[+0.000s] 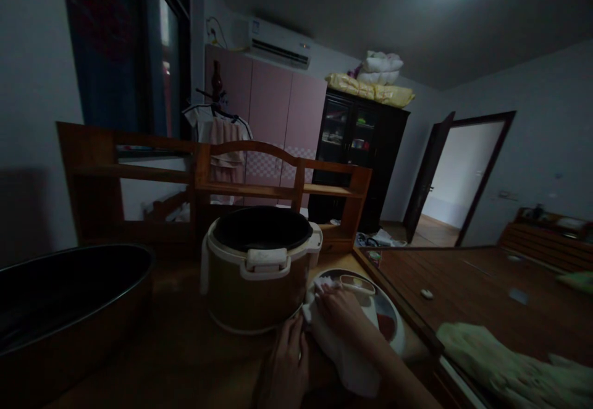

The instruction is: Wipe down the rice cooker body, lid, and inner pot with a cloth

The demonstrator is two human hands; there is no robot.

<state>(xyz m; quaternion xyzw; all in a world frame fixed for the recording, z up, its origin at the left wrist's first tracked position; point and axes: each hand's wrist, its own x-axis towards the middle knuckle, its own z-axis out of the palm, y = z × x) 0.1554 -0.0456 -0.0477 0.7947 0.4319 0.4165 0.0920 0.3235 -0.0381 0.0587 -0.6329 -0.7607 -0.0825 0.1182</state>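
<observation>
A pale round cooker lid with a glossy dark panel lies on the wooden surface. On it my right hand presses a white cloth, fingers bent over the fabric. The cloth hangs down over the lid's near side. My left hand is at the lid's left edge, fingers stretched forward and slightly apart; whether it touches the lid I cannot tell. Just beyond the left fingertips stands an uncovered rice cooker with a dark inside, a white rim and a front latch.
A large dark bowl-like vessel stands at the left. A wooden shelf headboard rises behind the cooker. To the right, beyond a wooden rail, a brown mat-like surface holds crumpled pale green fabric and a small white object.
</observation>
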